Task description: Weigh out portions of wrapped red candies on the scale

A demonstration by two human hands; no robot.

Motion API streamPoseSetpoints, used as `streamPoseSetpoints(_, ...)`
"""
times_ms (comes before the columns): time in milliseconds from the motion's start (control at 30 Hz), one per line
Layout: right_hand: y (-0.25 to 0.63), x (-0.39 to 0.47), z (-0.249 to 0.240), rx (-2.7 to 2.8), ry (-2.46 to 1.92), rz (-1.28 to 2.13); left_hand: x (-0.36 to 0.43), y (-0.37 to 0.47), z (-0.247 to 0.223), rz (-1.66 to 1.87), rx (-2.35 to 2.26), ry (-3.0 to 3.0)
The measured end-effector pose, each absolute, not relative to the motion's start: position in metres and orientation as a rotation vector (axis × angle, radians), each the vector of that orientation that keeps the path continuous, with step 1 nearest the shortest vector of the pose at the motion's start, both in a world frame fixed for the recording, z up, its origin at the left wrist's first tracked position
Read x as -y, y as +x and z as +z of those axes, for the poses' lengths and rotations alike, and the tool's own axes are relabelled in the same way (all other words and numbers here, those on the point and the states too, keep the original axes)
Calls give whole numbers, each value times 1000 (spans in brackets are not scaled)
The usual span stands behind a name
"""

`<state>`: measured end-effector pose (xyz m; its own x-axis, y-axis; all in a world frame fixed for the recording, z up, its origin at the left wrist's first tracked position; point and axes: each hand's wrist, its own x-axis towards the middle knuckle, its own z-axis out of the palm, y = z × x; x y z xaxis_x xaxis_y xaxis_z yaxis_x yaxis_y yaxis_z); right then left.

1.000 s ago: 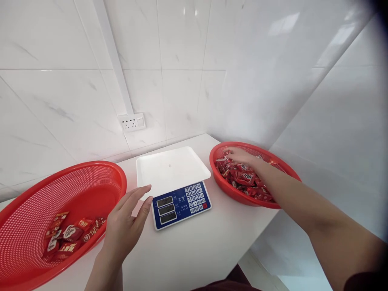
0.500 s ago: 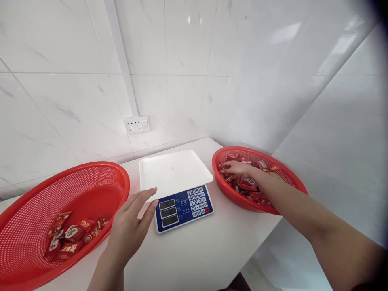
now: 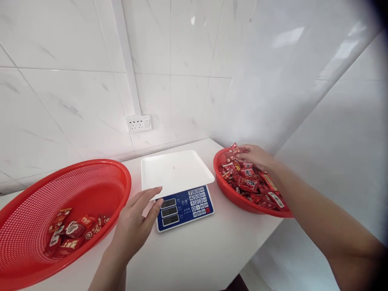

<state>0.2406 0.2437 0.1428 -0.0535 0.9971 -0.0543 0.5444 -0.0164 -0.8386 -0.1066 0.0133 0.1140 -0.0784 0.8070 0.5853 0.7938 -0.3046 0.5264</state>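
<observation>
My left hand hovers at the left corner of a digital scale, thumb and fingers apart, with nothing in it. The scale has a white weighing tray on top and a blue panel with keys and displays. My right hand is over the far side of the right red basket. Its fingers are closed on red snack packets, lifted slightly above the heap; how many is hidden. More red-wrapped packets fill this basket below the hand.
At the left stands a larger red mesh basket with several red packets at its bottom. A white table bears everything. Behind it rises a tiled wall with a socket.
My right hand has risen from among the packets and shifted right, now with red packets at its fingers. My left hand has stayed nearly still beside the scale.
</observation>
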Motion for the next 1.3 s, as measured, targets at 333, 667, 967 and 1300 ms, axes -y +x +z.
streamPoseSetpoints(333, 110, -169, 134, 1770, -948, 1662, -31, -79, 88, 1240, -1159, 1288)
streamPoseSetpoints(667, 62, -156, 108, 1722, -765, 1825, -52, -95, 73, 1605, -1065, 906)
streamPoseSetpoints(967, 78, -183, 84, 1829, -961, 1418, -57, -101, 67, 1478, -1247, 1079)
streamPoseSetpoints(1300, 73, -163, 81, 2492, -922, 516, -53, -98, 69, 1440, -1370, 1367)
